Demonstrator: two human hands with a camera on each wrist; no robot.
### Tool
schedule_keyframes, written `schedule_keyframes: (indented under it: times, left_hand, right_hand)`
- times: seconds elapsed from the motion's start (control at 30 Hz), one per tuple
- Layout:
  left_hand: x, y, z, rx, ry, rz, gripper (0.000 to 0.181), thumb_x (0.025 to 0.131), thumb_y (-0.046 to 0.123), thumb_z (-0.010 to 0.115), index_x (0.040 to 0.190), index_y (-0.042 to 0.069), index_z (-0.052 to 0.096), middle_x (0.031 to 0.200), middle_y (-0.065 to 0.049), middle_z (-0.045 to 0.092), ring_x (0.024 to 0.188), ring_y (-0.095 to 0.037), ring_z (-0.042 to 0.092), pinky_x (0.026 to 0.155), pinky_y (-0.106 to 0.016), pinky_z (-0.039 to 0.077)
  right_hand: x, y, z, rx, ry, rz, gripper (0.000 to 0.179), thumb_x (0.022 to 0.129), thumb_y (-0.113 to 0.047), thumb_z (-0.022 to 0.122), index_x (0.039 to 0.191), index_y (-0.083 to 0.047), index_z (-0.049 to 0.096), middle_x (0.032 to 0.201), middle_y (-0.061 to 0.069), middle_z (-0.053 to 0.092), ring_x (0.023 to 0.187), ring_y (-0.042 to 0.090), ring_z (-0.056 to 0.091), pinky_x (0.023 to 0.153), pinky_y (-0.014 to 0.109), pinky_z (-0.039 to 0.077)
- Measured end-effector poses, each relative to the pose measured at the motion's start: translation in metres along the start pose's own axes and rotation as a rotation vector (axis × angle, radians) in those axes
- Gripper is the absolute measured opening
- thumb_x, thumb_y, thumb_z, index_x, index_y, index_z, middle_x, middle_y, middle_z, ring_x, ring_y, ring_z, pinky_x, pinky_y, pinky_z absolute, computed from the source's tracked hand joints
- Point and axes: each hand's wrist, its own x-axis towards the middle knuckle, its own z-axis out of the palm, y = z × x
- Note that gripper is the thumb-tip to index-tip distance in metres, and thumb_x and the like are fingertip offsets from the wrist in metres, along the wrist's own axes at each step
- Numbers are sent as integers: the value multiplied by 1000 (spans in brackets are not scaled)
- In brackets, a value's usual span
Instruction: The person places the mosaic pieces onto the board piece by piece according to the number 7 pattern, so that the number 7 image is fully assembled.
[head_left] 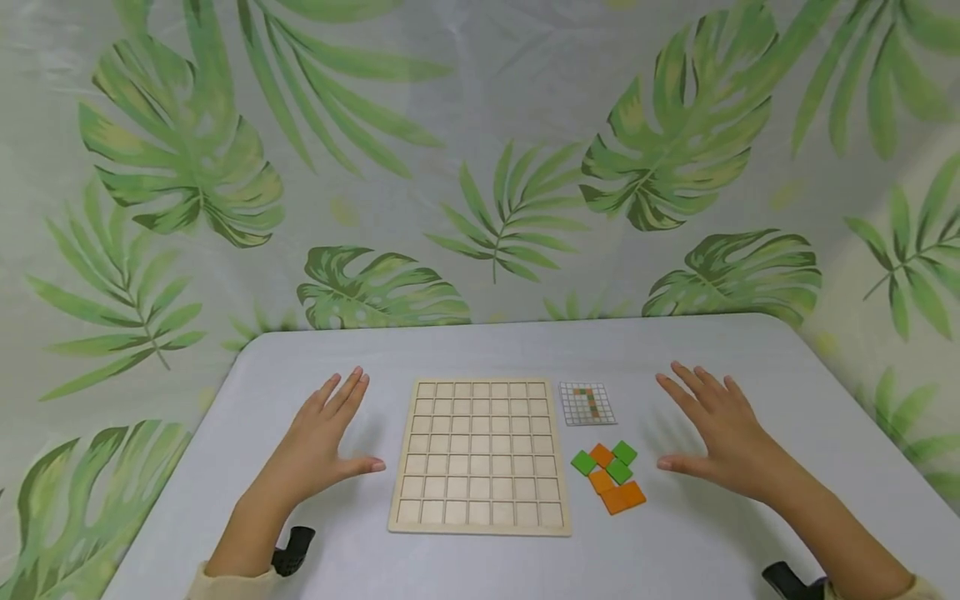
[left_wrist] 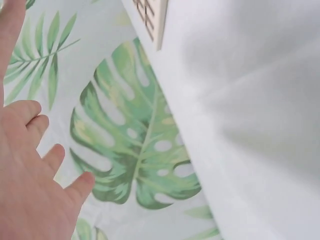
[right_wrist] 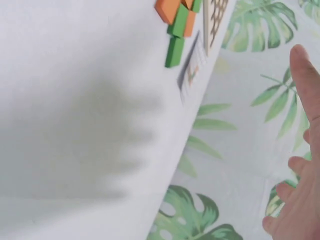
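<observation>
Two bare hands appear in the head view: the left hand (head_left: 321, 437) near the gridded wooden board's (head_left: 480, 454) left side, the right hand (head_left: 723, 433) near the green and orange tiles (head_left: 618, 472), both with extended fingers (head_left: 350, 402) holding nothing. The board lies flat on the bench (head_left: 465, 571), tiles and patterned card (head_left: 588, 405) along its right. The left wrist view shows a board corner; the right wrist view, tiles, card and board edge.

Four orange tiles (head_left: 622, 497), three green tiles (head_left: 618, 472), one board (head_left: 482, 457), one card (head_left: 587, 404).
</observation>
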Motion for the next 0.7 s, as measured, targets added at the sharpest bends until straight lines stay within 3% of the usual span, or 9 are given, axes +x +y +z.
schedule_keyframes:
  times: [0.13,0.33,0.5,0.7]
  left_hand:
    - [-1,6,18,-136,-33,-5,112,59,56,73,145,12,15,150,-2,12,134,-30,8,101,-54,16]
    - [-3,11,39,-303,-101,-12,114,54,49,78,144,12,19,148,-4,18,132,-33,15,101,-52,19]
    - [-4,11,50,-437,-196,-41,110,55,43,79,143,9,23,147,-7,20,132,-33,15,102,-50,18]
    - [-5,7,57,-524,-278,-69,103,57,38,79,142,10,27,145,-9,25,132,-33,17,103,-50,16]
  right_hand:
    - [-3,-6,12,99,-24,16,97,64,-49,74,141,-11,28,140,16,28,120,40,29,99,58,12]
    - [-11,-13,34,250,-117,78,90,63,-38,78,137,-11,35,136,12,39,119,33,36,91,54,31]
    - [-16,-18,48,363,-210,122,76,66,-29,78,130,-5,44,128,8,48,113,29,45,90,46,38]
    - [-23,-22,55,443,-268,138,64,72,-32,73,124,-2,49,119,7,54,98,20,53,84,36,44]
